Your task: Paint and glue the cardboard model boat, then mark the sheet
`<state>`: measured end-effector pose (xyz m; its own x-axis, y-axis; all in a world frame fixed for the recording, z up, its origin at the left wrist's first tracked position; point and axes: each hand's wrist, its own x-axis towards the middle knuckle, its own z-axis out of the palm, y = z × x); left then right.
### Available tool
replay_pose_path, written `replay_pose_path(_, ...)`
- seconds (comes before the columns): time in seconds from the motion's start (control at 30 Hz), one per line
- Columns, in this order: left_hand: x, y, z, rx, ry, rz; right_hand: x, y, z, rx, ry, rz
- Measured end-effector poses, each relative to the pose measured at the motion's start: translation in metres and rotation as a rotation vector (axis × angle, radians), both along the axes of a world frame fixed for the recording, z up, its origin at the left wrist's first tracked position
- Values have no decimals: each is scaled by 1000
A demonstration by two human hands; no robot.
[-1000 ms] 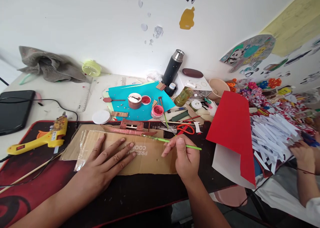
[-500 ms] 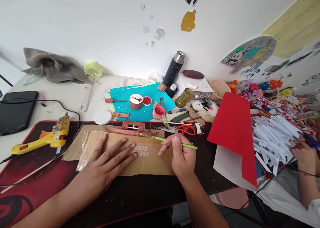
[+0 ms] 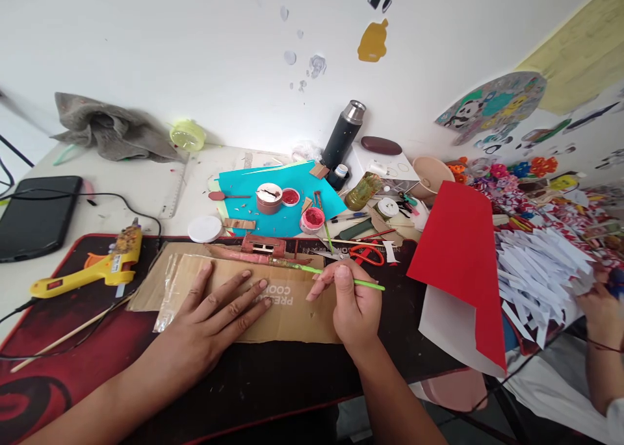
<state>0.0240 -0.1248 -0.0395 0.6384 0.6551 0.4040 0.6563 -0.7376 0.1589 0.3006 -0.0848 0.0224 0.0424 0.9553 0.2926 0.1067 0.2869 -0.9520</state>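
My left hand (image 3: 219,308) lies flat with fingers spread on a piece of brown cardboard (image 3: 287,321) with pale printed letters. In my right hand (image 3: 357,302), a thin paintbrush (image 3: 306,268) with a green handle is pinched between thumb and fingers. The brush points left along the far edge of the cardboard, its head at a pinkish-red strip (image 3: 238,256) there. Whether the strip is painted cardboard or a separate piece, I cannot tell. Just behind lies a small reddish-brown painted frame (image 3: 264,244). Tubs of red paint (image 3: 312,221) and brown paint (image 3: 269,201) stand on blue paper (image 3: 238,191).
A yellow glue gun (image 3: 90,269) with a cord and a wooden stick (image 3: 68,338) lie at left. Red-handled scissors (image 3: 366,255), a dark flask (image 3: 341,133) and a red sheet (image 3: 455,256) are to the right. Beyond are white paper strips (image 3: 541,276) and another person's hand (image 3: 602,308).
The view has shifted slightly, so the surroundings appear a little further right. My left hand stays flat on the cardboard, and my right hand keeps the paintbrush at nearly the same spot.
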Motion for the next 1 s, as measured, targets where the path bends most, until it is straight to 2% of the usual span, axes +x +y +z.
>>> replay_pose_path(0.37, 0, 0, 2, 20, 27, -8, 0, -2, 0, -2, 18, 8)
replay_pose_path(0.57, 0, 0, 3, 41, 50, 1, -12, -2, 3, -3, -9, 52)
replay_pose_path(0.87, 1, -2, -6, 65, 69, 13, -23, 3, 2, 31, -88, 104)
replay_pose_path(1.0, 2, -2, -2, 70, 97, 18, -31, 7, 6, 43, -96, 140)
